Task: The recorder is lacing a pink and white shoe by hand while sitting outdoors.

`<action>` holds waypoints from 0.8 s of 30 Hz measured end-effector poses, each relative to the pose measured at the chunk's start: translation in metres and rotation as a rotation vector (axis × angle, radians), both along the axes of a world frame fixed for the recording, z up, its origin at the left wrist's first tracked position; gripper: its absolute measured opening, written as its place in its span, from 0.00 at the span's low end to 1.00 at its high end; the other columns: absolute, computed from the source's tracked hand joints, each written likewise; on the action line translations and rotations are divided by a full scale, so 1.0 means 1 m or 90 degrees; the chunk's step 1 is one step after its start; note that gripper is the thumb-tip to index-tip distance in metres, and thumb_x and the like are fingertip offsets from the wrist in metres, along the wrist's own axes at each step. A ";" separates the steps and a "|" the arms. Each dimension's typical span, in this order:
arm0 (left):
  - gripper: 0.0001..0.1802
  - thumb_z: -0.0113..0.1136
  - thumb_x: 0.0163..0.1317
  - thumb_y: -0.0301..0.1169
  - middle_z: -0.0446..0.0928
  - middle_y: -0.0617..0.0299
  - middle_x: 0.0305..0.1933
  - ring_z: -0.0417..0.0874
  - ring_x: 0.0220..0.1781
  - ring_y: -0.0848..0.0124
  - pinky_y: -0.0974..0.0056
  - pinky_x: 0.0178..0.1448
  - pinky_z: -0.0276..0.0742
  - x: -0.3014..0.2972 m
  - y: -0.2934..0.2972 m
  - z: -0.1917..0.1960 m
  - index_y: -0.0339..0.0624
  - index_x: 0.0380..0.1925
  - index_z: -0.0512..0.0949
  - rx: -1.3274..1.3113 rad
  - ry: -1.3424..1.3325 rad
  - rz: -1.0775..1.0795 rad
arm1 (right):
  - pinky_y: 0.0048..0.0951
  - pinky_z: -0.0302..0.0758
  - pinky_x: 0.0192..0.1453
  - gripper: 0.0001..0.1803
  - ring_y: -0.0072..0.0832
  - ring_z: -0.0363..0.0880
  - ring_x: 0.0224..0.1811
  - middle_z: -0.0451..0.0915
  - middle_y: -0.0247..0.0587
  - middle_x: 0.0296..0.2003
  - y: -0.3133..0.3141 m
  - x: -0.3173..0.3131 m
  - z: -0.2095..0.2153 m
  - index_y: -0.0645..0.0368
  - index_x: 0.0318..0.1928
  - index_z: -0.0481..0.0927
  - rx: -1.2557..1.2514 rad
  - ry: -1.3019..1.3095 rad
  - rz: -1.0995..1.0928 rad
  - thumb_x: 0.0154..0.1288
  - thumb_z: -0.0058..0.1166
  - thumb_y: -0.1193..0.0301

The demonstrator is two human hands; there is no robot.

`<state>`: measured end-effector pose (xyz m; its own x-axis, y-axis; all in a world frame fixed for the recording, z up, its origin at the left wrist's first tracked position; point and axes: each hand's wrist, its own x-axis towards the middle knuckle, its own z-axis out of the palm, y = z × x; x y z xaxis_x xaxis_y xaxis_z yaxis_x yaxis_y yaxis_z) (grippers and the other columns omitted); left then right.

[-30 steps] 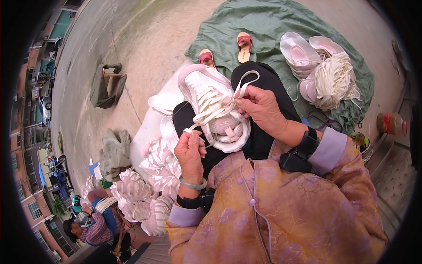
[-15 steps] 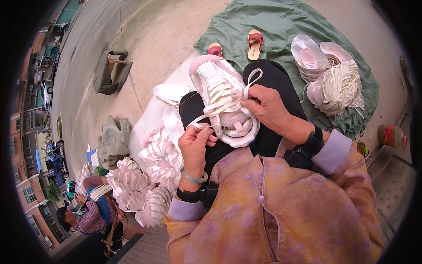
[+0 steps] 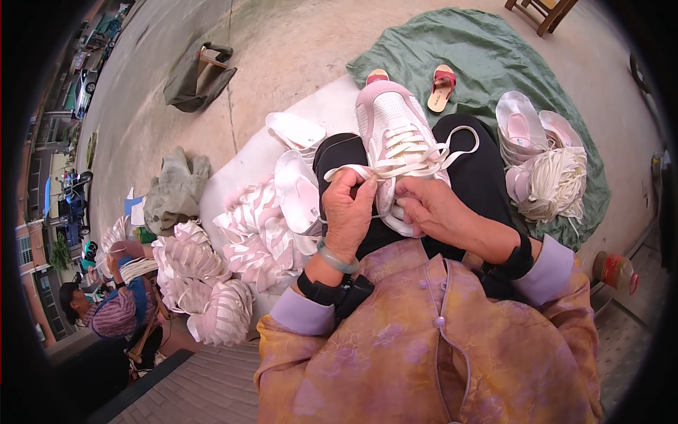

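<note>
A white and pale pink sneaker (image 3: 399, 116) lies across my black-trousered lap, toe pointing away. Its cream shoelace (image 3: 408, 164) runs crisscross up the front, and a loose loop sticks out to the right. My left hand (image 3: 346, 208) pinches a lace end between thumb and fingers at the shoe's left side. My right hand (image 3: 427, 205) is closed, its curled fingers at the shoe's opening beside the tongue; whatever they grip is hidden. It covers much of the heel end.
Pink-white shoe uppers (image 3: 254, 237) are heaped to my left. On a green sheet (image 3: 480, 53) at right lie more uppers (image 3: 521, 124) and a bundle of cream laces (image 3: 554, 187). Red sandals (image 3: 443, 88) lie ahead. A plastic bottle (image 3: 613, 271) stands at right. A co-worker (image 3: 116, 311) sits at far left.
My right hand has left the lacing and moved down to the shoe's opening. My left hand has risen with the lace, closer to the shoe. The whole view has shifted.
</note>
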<state>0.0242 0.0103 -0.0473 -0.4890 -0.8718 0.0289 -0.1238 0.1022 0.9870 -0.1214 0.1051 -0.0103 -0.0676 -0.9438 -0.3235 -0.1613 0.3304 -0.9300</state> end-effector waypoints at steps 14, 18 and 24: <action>0.02 0.56 0.56 0.19 0.71 0.62 0.29 0.73 0.29 0.74 0.72 0.35 0.70 -0.001 0.004 0.002 0.34 0.29 0.75 -0.230 -0.089 -0.040 | 0.20 0.69 0.17 0.08 0.19 0.72 0.16 0.73 0.37 0.22 -0.007 0.016 -0.010 0.65 0.40 0.69 0.035 -0.121 -0.124 0.65 0.35 0.78; 0.05 0.56 0.51 0.17 0.72 0.56 0.29 0.75 0.30 0.61 0.64 0.35 0.71 -0.005 0.006 0.007 0.35 0.29 0.75 -0.308 -0.089 -0.046 | 0.20 0.68 0.17 0.09 0.19 0.72 0.16 0.73 0.36 0.21 -0.007 0.020 -0.013 0.65 0.42 0.70 0.018 -0.158 -0.167 0.65 0.36 0.77; 0.07 0.58 0.54 0.20 0.78 0.53 0.35 0.81 0.32 0.60 0.64 0.35 0.74 0.003 0.007 0.010 0.34 0.34 0.78 -0.205 -0.100 -0.019 | 0.20 0.68 0.16 0.08 0.19 0.72 0.14 0.73 0.34 0.21 -0.011 0.025 -0.013 0.64 0.38 0.73 0.025 -0.179 -0.186 0.66 0.40 0.76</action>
<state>0.0267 0.0176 -0.0369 -0.5346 -0.8153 0.2224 -0.2636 0.4109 0.8727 -0.0963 0.0942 -0.0232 -0.2345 -0.8848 -0.4026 0.2037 0.3602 -0.9103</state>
